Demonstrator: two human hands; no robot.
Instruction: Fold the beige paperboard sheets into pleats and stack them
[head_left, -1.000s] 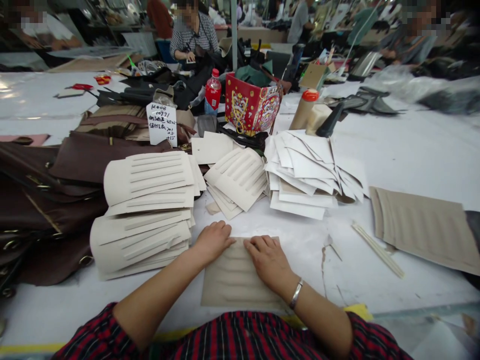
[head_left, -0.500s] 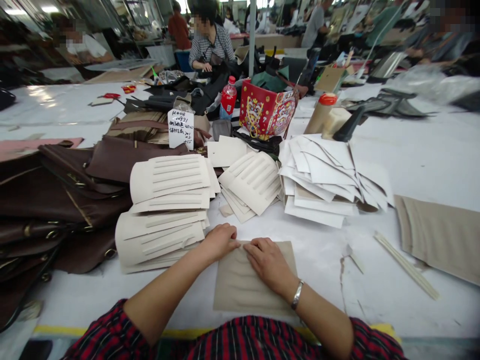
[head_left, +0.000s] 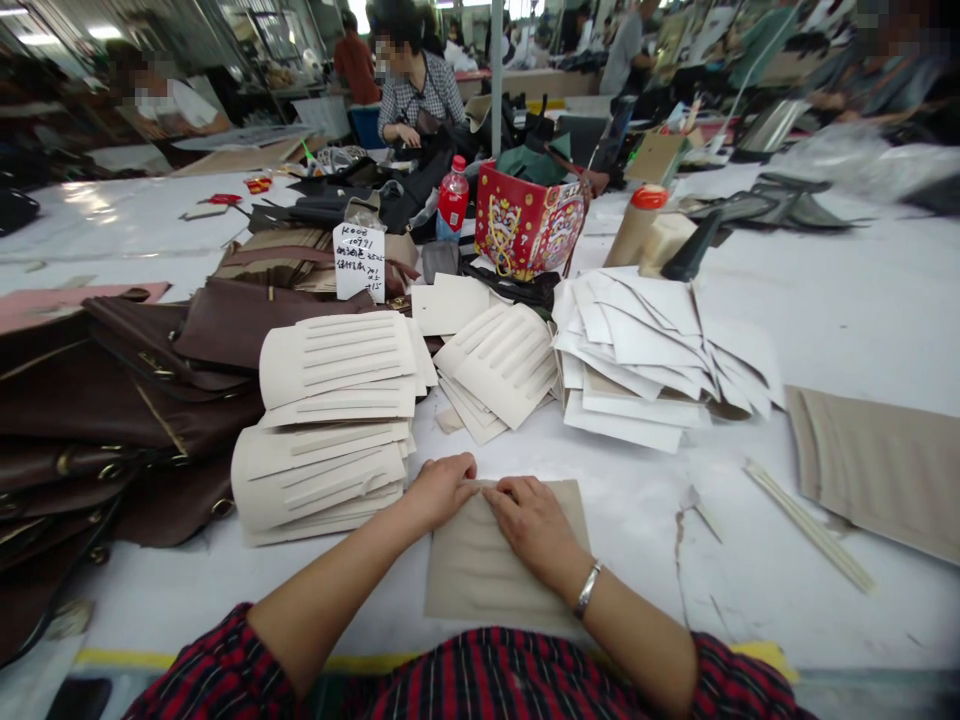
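A taupe rectangular panel (head_left: 499,580) with faint ripples across it lies flat on the white table before me. At its far edge, my left hand (head_left: 444,488) is closed, thumb and fingertips pinching the upper left part. Right beside it, my right hand (head_left: 536,525) lies over the panel with its fingers bent together, their tips at the same edge. The two hands' fingertips nearly meet. Whatever small piece may be between them is hidden. Two stacks of cream ribbed panels (head_left: 337,365) sit beyond and left of my left hand.
Dark brown leather bags (head_left: 172,400) are heaped at the left. Ahead are white sheets (head_left: 637,350), a red patterned box (head_left: 525,220) and a red-capped bottle (head_left: 452,205). At the right lie pale strips (head_left: 810,525) and more taupe panels (head_left: 877,470). A co-worker (head_left: 420,95) sits across.
The view has shifted slightly. My hands stay at the far edge of the taupe panel, with barely any visible movement of the fingers.
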